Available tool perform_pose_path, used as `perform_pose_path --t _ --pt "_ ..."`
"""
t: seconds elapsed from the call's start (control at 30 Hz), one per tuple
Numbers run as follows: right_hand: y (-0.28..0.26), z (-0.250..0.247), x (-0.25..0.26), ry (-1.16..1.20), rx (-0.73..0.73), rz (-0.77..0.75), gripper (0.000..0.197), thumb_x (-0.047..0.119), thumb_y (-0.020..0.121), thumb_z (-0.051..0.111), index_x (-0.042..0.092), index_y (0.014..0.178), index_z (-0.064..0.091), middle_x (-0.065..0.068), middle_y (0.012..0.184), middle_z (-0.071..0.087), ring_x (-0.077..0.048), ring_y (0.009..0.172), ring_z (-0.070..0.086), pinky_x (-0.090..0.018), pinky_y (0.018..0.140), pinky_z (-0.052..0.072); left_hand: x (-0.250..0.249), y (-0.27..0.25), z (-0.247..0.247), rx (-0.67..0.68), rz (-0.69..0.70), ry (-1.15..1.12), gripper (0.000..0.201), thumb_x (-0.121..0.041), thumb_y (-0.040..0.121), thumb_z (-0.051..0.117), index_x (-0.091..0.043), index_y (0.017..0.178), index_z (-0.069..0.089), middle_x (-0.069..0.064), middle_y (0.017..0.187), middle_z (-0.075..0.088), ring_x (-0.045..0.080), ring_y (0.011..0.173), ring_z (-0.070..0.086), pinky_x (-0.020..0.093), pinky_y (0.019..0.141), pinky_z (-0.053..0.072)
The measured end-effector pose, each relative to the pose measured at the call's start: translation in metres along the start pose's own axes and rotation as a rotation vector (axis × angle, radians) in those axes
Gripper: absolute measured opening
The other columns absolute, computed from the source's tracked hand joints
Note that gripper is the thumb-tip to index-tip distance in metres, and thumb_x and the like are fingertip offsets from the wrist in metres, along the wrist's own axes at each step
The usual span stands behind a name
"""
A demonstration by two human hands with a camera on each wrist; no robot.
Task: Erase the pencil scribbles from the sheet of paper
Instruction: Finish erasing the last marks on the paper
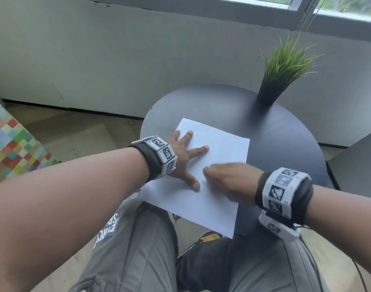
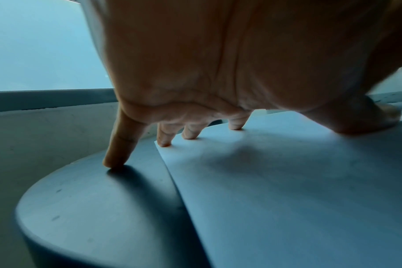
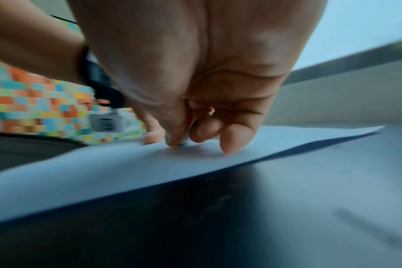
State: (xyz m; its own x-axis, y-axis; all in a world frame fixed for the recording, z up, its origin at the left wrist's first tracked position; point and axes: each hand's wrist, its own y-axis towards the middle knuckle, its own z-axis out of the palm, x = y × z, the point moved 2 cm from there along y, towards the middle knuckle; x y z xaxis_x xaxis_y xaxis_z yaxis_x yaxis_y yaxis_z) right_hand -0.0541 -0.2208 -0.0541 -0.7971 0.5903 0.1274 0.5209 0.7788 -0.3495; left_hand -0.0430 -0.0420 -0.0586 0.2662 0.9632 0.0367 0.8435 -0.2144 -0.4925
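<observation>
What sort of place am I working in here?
Probably an office lounge or cafe corner: a small round table by a window, a potted plant, and a colourful checked seat.

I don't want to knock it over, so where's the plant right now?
In the head view the plant stands at the table's far right edge, beyond the paper and clear of both hands.

Left hand (image 1: 181,157) splayed flat; right hand (image 1: 228,182) fingers curled, pinching.

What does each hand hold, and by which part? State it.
Left hand holds nothing; its straight fingers press the paper flat. Right hand pinches something small against the paper, too blurred to identify.
</observation>
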Motion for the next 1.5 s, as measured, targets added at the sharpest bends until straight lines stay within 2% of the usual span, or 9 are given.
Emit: perform_pose_path --t 0.2,0.43,0.57,0.8,0.93,1.1,1.23,1.4,1.5 --pt "0.000 -0.014 -0.042 -0.097 -0.073 0.267 0.024 0.040 0.099 0.035 0.018 0.090 0.035 0.001 0.085 0.050 -0.027 0.082 0.053 -0.039 0.074 0.048 -0.005 -0.002 0.002 0.013 -0.038 -0.035 0.120 -0.096 0.057 0.053 -0.056 0.149 -0.013 0.005 0.164 -0.022 0.040 0.150 -0.013 0.070 0.108 0.023" --pt "-0.016 -0.002 -0.008 -0.066 0.012 0.107 0.011 0.031 0.098 0.036 0.021 0.094 0.032 0.006 0.086 0.040 -0.025 0.085 0.051 -0.036 0.071 0.043 -0.013 -0.011 0.006 0.014 -0.109 -0.067 0.122 -0.101 0.051 0.047 -0.057 0.147 -0.014 0.005 0.164 -0.020 0.042 0.150 -0.010 0.073 0.106 0.026" --pt "-0.017 -0.012 -0.055 -0.117 -0.014 0.395 0.025 0.040 0.100 0.035 0.019 0.087 0.030 0.003 0.084 0.045 -0.026 0.080 0.049 -0.039 0.074 0.049 -0.025 -0.016 0.005 -0.041 -0.176 -0.075 0.103 -0.101 0.062 0.033 -0.056 0.149 0.000 0.009 0.162 0.006 0.042 0.144 0.016 0.068 0.103 0.031" --pt "-0.025 0.001 -0.025 -0.008 -0.049 0.300 0.018 0.035 0.099 0.035 0.018 0.101 0.042 -0.001 0.100 0.053 -0.027 0.091 0.055 -0.039 0.075 0.046 -0.028 -0.025 -0.007 -0.062 -0.132 -0.031 0.065 -0.080 0.085 0.038 -0.055 0.144 0.031 0.002 0.136 0.039 0.027 0.124 0.047 0.047 0.101 0.033" --pt "-0.026 -0.004 -0.037 0.029 0.014 0.251 0.012 0.033 0.099 0.042 0.024 0.107 0.045 0.006 0.099 0.049 -0.021 0.090 0.050 -0.034 0.076 0.042 -0.018 -0.021 -0.008 -0.148 -0.061 -0.069 0.078 -0.079 0.080 0.051 -0.041 0.147 0.035 0.002 0.147 0.033 0.026 0.135 0.036 0.047 0.103 0.037" --pt "-0.002 -0.019 -0.048 0.063 -0.027 0.271 0.013 0.035 0.095 0.050 0.024 0.102 0.050 0.005 0.094 0.055 -0.022 0.088 0.050 -0.035 0.077 0.046 -0.011 -0.008 0.008 -0.070 0.044 -0.095 0.119 -0.089 0.068 0.053 -0.031 0.158 0.002 -0.010 0.166 -0.010 0.021 0.153 -0.005 0.061 0.117 0.015" --pt "0.016 -0.019 -0.052 -0.048 -0.113 0.364 0.020 0.038 0.096 0.042 0.018 0.098 0.043 -0.004 0.100 0.058 -0.029 0.091 0.054 -0.036 0.074 0.046 -0.009 -0.004 0.015 -0.077 0.061 -0.090 0.129 -0.095 0.060 0.051 -0.032 0.157 -0.005 -0.012 0.166 -0.012 0.021 0.152 -0.008 0.064 0.115 0.016" --pt "0.015 -0.007 -0.006 -0.059 -0.021 -0.005 0.009 0.027 0.099 0.042 0.019 0.100 0.041 0.006 0.090 0.041 -0.017 0.081 0.040 -0.031 0.068 0.032 -0.008 0.000 0.016 -0.059 0.043 -0.098 0.136 -0.096 0.055 0.054 -0.031 0.157 -0.008 -0.010 0.165 -0.015 0.023 0.153 -0.007 0.063 0.116 0.015" --pt "0.024 -0.023 -0.034 -0.076 -0.073 0.246 0.018 0.036 0.099 0.039 0.017 0.098 0.041 0.001 0.091 0.048 -0.025 0.083 0.048 -0.033 0.069 0.039 -0.008 0.003 0.018 -0.077 0.042 -0.086 0.139 -0.098 0.054 0.051 -0.028 0.157 -0.010 -0.007 0.166 -0.014 0.025 0.153 -0.009 0.062 0.117 0.008"
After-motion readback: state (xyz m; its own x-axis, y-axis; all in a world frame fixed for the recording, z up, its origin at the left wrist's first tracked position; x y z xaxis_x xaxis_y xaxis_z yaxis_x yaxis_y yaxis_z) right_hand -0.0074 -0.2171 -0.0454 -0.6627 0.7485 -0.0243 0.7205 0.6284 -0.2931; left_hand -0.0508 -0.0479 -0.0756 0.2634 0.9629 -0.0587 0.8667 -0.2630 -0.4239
